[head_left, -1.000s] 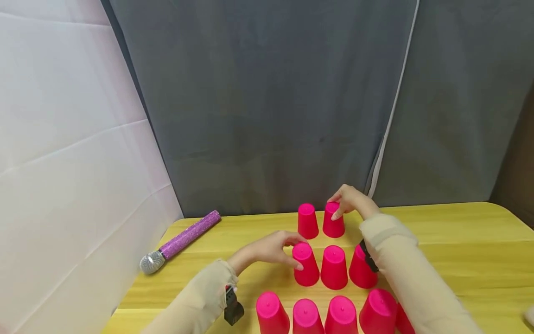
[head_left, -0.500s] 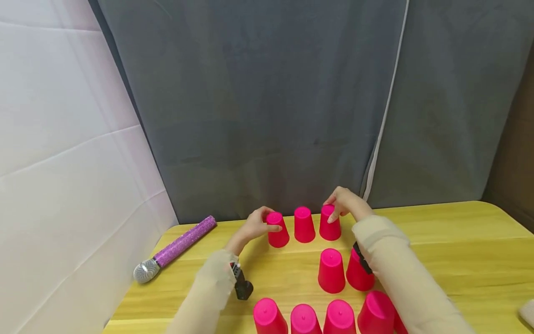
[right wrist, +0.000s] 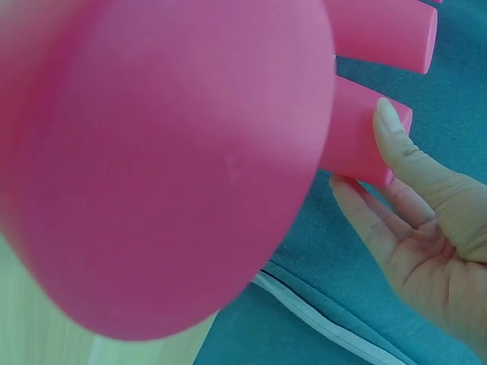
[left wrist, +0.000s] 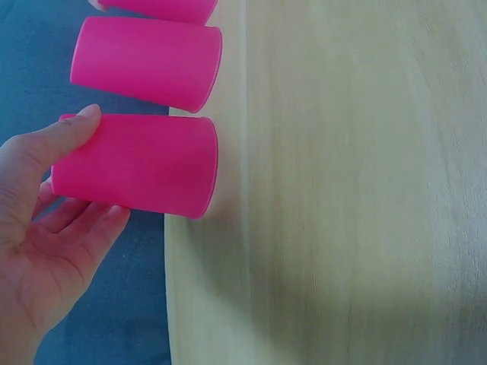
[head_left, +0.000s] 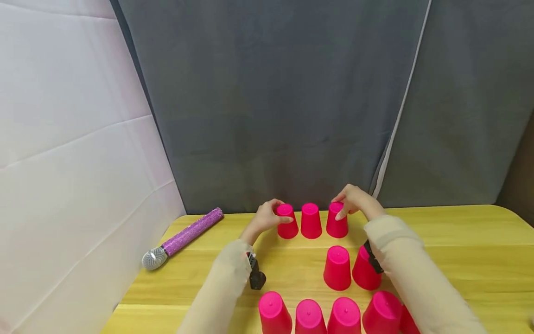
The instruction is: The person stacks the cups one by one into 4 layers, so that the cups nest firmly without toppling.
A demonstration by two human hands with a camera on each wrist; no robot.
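A: Back row, three upturned pink cups near the desk's (head_left: 438, 232) far edge. Left hand (head_left: 267, 218) grips the left cup (head_left: 287, 221), thumb on one side, fingers curled behind; its rim is on the desk.

B: Right side?

A: Right hand (head_left: 354, 202) holds the right cup (head_left: 336, 220), fingers curled round its top. Middle cup (head_left: 310, 221) stands between, untouched.

B: Why both ends?

A: Likely squaring the row. Two cups (head_left: 337, 268) behind the wrists, four nearest; microphone (head_left: 183, 239) well apart, left.
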